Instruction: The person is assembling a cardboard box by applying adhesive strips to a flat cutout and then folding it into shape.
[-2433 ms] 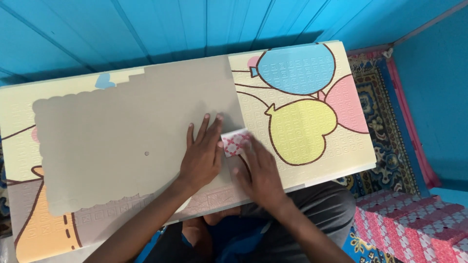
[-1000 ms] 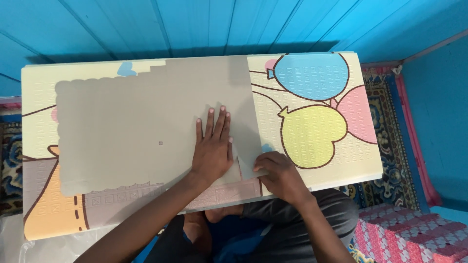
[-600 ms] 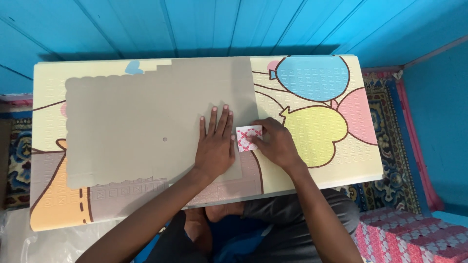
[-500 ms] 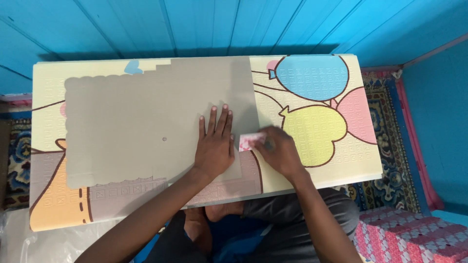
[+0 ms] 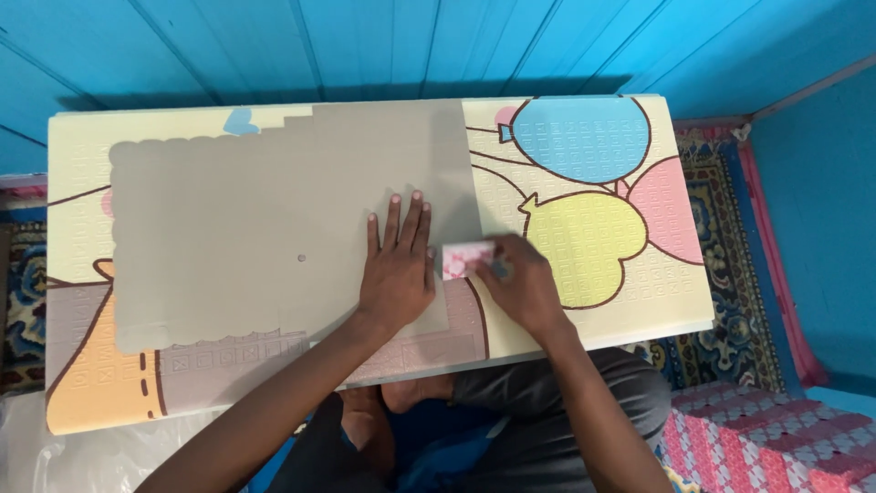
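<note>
Fingers of right hand on small patterned paper, left hand flat.

Small white square piece (pink pattern, blurred), seemingly flat beside grey sheet

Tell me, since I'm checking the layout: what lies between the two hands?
In the head view, the small pink-patterned piece lies between left hand and right hand, at the grey sheet's right edge.
</note>
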